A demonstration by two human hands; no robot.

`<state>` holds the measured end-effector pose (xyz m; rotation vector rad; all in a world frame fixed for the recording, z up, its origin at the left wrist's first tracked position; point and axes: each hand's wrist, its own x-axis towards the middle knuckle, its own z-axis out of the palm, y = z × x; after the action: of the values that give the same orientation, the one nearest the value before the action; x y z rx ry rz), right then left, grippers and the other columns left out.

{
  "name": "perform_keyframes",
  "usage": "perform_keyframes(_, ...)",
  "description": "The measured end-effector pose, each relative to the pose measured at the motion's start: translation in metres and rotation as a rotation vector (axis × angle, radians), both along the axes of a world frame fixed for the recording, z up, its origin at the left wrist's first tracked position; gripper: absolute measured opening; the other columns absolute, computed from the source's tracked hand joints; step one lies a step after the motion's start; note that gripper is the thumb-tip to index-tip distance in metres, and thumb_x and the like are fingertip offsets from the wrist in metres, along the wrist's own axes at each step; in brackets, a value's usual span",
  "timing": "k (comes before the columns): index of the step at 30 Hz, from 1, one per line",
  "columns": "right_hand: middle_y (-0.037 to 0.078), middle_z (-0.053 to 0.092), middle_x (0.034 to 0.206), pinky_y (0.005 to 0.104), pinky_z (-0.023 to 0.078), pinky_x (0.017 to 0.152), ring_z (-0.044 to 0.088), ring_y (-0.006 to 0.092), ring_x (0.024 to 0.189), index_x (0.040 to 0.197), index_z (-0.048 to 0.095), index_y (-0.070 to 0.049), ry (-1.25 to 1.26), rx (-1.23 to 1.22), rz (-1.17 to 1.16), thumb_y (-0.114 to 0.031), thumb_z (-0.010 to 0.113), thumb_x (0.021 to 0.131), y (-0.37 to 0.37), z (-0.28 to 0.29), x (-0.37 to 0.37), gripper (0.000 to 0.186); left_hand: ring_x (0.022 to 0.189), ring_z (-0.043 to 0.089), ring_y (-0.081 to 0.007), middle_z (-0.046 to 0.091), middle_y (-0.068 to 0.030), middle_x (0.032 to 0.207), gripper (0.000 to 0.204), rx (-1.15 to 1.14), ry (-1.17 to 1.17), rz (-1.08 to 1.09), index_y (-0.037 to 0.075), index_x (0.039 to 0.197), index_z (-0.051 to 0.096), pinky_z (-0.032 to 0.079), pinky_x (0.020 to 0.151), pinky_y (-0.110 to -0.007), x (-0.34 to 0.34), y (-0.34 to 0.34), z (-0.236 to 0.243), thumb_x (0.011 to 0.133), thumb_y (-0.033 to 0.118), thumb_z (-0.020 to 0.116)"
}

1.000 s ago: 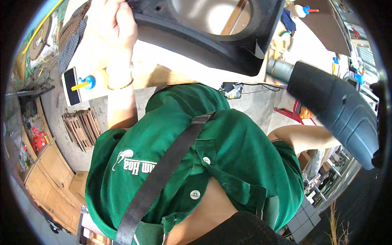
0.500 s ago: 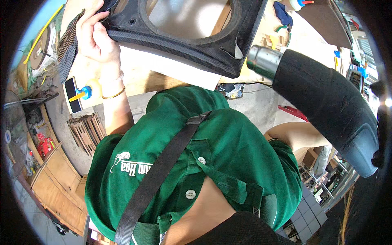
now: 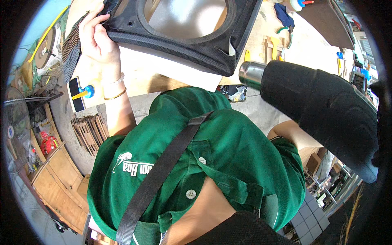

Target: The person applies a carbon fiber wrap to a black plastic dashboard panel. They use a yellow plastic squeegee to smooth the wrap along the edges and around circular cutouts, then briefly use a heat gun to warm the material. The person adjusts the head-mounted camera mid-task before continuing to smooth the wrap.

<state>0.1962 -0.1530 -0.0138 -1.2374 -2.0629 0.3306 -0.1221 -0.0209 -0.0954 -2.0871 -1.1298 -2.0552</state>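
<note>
A black panel (image 3: pixel 175 40) with a large round opening lies at the far side of the workbench, its edge wrapped in black carbon-patterned film. At its near left corner my left hand (image 3: pixel 98 43) is closed on loose film (image 3: pixel 71 55), which hangs to the left in dark striped folds. At the panel's near right corner, a small flap of film (image 3: pixel 231 48) stands off the surface. A black heat gun (image 3: pixel 310 96) with a metal nozzle fills the right side, its nozzle close to that corner. My right forearm runs behind the heat gun, and my right hand is hidden.
On the bench's left edge lie a phone (image 3: pixel 76 94) and a glue bottle with a blue cap (image 3: pixel 86 91). A yellow scraper (image 3: pixel 275 45) and dark blue cloth (image 3: pixel 283 15) lie beyond the heat gun. Wood strips (image 3: pixel 90 132) are stacked on the floor.
The heat gun has shifted left and slightly down, its nozzle now just below the panel's right corner. The panel sits slightly further left in view; my left hand keeps its grip.
</note>
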Motion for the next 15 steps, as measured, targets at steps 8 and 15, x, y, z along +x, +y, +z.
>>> perform_keyframes(8, 0.009, 0.067, 0.086, 0.0328, 0.053, 0.065, 0.065, 0.0207, 0.070, 0.100, 0.065, -0.004, -0.143, 0.058, 0.165, -0.020, 0.074, 0.085, 0.036, -0.002, -0.039, 0.024, 0.113, 0.061, -0.0278, 0.068, -0.0194, 0.115, 0.028, -0.030, -0.017, 0.000, -0.005, 0.092, 0.068, 0.042, 0.104, -0.040, -0.005, 0.000, -0.005, 0.091, 0.006, 0.043)
perform_keyframes(15, 0.010, 0.067, 0.087, 0.0331, 0.053, 0.065, 0.065, 0.0210, 0.071, 0.101, 0.065, -0.004, -0.231, 0.091, 0.253, -0.019, 0.075, 0.084, 0.053, -0.011, -0.065, 0.025, 0.114, 0.060, -0.0261, 0.069, -0.0177, 0.115, 0.029, -0.006, -0.020, -0.031, -0.004, 0.093, 0.069, 0.041, 0.104, -0.038, -0.009, 0.003, -0.010, 0.092, 0.006, 0.042)
